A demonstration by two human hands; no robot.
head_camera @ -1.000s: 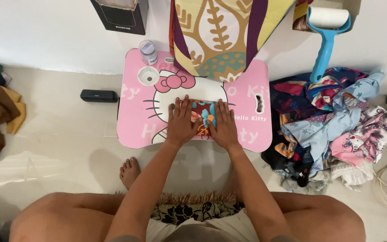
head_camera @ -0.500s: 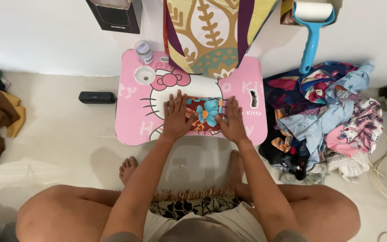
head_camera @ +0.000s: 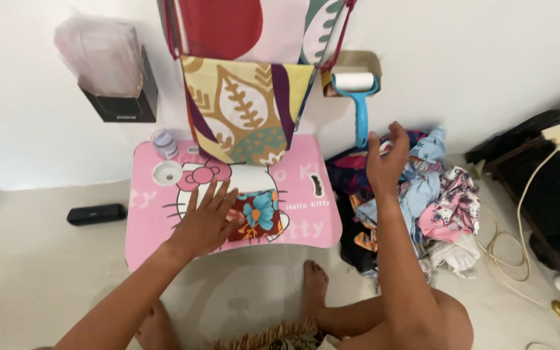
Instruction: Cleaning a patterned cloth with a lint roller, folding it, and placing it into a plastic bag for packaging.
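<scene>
A small folded cloth (head_camera: 258,214) with blue and orange flowers lies on a pink cartoon-cat lap table (head_camera: 306,223). My left hand (head_camera: 207,220) rests flat on the cloth's left part, fingers spread. My right hand (head_camera: 387,155) is lifted off the table to the right, open, fingers apart, hovering over a pile of mixed patterned clothes (head_camera: 422,194) on the floor. It holds nothing.
A leaf-patterned fabric (head_camera: 244,110) hangs over the table's far edge. A blue lint roller (head_camera: 358,97) leans on the wall. A small clear jar (head_camera: 163,142) stands at the table's back left. A black box (head_camera: 121,97), a dark remote-like bar (head_camera: 96,214) and cables (head_camera: 507,246) lie around.
My right hand left the folded cloth and moved right and up over the clothes pile. My left hand stays pressed on the cloth. The camera view shifted upward and closer.
</scene>
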